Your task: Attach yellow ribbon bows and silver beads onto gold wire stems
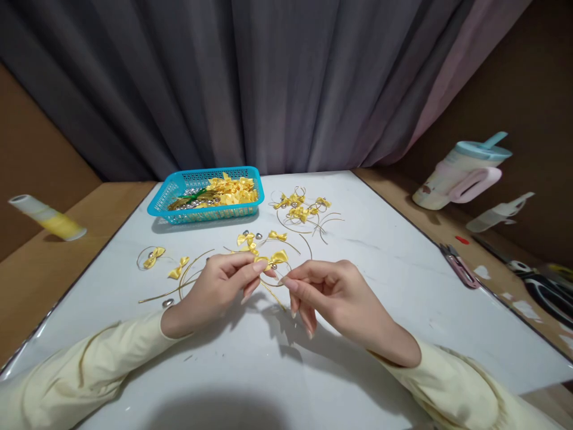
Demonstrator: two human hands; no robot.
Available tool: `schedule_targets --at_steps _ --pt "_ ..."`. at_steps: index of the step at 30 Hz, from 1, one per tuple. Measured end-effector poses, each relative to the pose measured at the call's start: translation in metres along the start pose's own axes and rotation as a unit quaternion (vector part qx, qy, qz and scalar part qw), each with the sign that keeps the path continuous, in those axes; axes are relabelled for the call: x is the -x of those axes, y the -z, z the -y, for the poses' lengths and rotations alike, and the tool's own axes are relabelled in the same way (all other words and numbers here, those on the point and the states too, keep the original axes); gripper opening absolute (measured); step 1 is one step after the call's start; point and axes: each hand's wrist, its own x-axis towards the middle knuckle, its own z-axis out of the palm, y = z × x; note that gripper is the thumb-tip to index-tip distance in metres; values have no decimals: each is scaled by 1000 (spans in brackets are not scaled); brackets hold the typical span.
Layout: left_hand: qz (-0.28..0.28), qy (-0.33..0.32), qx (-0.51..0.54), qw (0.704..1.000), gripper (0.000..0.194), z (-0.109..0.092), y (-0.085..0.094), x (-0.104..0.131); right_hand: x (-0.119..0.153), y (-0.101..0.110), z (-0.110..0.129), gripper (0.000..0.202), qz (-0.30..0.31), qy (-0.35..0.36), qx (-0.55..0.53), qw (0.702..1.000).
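Observation:
Above the white table, my left hand point(228, 276) pinches a yellow ribbon bow point(279, 257) between thumb and forefinger. A small silver bead point(273, 266) shows at the bow's middle. My right hand point(333, 294) is closed in a pinch on a thin gold wire point(290, 270) that curves up from the bow. Where the fingertips meet the wire is partly hidden. Just beyond the hands lie another yellow bow point(278, 236), silver heart-shaped beads point(258, 236) and loose gold wires point(190, 263). Left of my left hand are a wire ring with a bow point(154, 257) and a loose bow point(179, 268).
A blue basket point(203, 218) with yellow bows, beads and wires stands at the back. Bowed wire pieces point(301, 209) lie right of it. Along the right edge are pink-handled nippers point(460, 266), black scissors point(548, 295), a bottle point(492, 216) and a tumbler point(461, 173). A ribbon roll point(49, 218) sits left.

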Motion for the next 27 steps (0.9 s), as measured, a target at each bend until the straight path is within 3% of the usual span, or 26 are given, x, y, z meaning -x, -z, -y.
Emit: schedule_targets --at_steps 6,17,22,27 --pt "8 22 69 997 31 1 -1 -1 1 -5 -8 25 -15 49 -15 999" --pt "-34 73 170 982 27 -10 -12 2 5 -24 -22 16 -104 162 93 977" --pt "-46 98 222 969 26 -14 -15 3 5 -33 -29 15 -144 201 167 954" --pt "-37 119 272 954 25 -20 -18 4 3 -34 -32 15 -193 258 251 913"
